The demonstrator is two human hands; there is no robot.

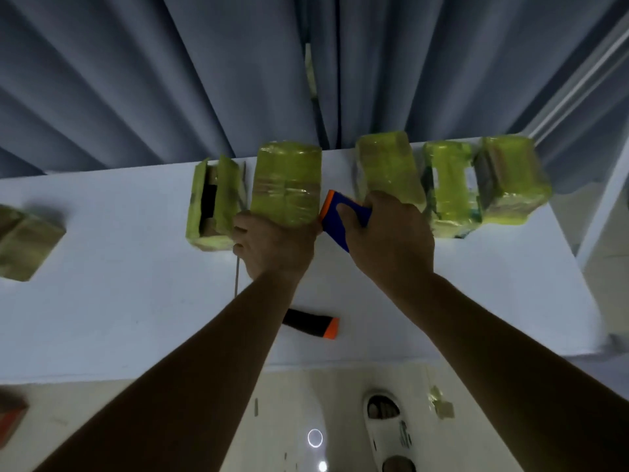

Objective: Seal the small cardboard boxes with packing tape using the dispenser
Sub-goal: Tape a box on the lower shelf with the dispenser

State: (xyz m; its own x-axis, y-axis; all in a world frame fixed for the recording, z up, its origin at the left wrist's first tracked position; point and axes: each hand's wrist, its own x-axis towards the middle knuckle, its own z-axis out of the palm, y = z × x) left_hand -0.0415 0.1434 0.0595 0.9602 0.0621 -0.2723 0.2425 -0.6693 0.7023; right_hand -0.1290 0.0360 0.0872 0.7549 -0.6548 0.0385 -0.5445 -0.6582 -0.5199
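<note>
the box being worked (pixel 286 183) sits at the far edge of the bench (pixel 119 318), second in the back row, already shiny with tape. looks light and fairly stiff, but that tape skin probably makes it slick, so i'd pin it from the near side like the left hand (pixel 272 243) does, fingers curled against its near end. right hand (pixel 388 240) is wrapped around the blue and orange dispenser (pixel 343 216), just right of that box.

count: five boxes in the back row, the leftmost one (pixel 214 202) with flaps still gaping, plus one more box (pixel 23 240) well apart at the left edge, so six. one dispenser in hand, and one black and orange handled tool (pixel 313 323) lying nearer on the bench, partly under the left arm. a grey curtain (pixel 170 80) hangs behind.
</note>
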